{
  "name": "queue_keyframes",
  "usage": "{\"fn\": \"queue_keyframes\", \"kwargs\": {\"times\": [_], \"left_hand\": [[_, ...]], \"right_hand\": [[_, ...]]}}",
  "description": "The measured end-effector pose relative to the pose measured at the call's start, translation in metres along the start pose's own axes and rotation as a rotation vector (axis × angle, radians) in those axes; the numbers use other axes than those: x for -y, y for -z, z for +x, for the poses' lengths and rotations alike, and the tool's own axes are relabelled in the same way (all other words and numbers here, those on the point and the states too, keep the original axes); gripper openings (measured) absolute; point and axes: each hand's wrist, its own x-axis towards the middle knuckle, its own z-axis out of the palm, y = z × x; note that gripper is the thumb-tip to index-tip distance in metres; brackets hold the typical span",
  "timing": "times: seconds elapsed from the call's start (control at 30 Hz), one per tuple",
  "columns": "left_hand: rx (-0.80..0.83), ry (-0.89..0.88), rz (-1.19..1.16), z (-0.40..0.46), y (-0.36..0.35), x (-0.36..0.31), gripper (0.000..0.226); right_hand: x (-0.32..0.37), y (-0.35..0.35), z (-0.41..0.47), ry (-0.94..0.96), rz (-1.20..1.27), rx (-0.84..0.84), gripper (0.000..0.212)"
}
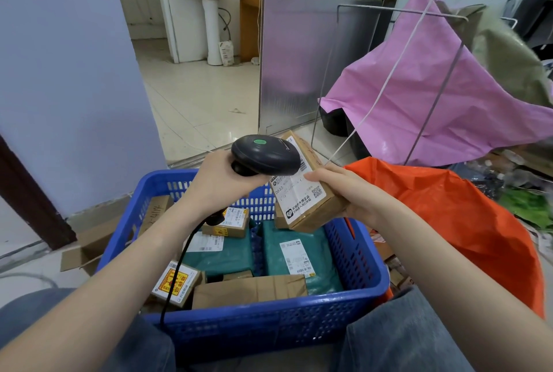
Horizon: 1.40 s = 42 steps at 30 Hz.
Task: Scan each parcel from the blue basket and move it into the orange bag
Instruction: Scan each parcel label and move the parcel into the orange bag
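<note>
My left hand [217, 180] grips a black handheld scanner [266, 154] with a green button on top; its head hangs just over the label of a brown cardboard parcel [302, 192]. My right hand [353, 192] holds that parcel tilted above the far right corner of the blue basket [269, 329]. Inside the basket lie two teal mailer bags [299, 255], several small cardboard boxes [176, 282] and a flat brown paper packet [248, 289]. The orange bag [466, 222] stands open to the right of the basket.
A pink bag [434, 96] hangs on a wire frame behind the orange one. Flattened cardboard [89, 249] lies left of the basket. The scanner's black cable [176, 270] runs down over the basket. My knees flank the basket's near wall. A doorway with a sink lies ahead.
</note>
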Motion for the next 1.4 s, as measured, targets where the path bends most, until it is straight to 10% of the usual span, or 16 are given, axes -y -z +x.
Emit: {"fn": "queue_keyframes", "kwargs": {"times": [0.73,1.4], "left_hand": [[0.172,0.142,-0.086,0.066,-0.194,0.001,0.017],[0.278,0.241,-0.026,0.081,-0.276,0.055,0.026]], "right_hand": [[-0.121,0.137,0.020,-0.131,0.241,-0.496,0.050],[-0.226,0.163,0.064,-0.372,0.027,-0.500,0.077]]}}
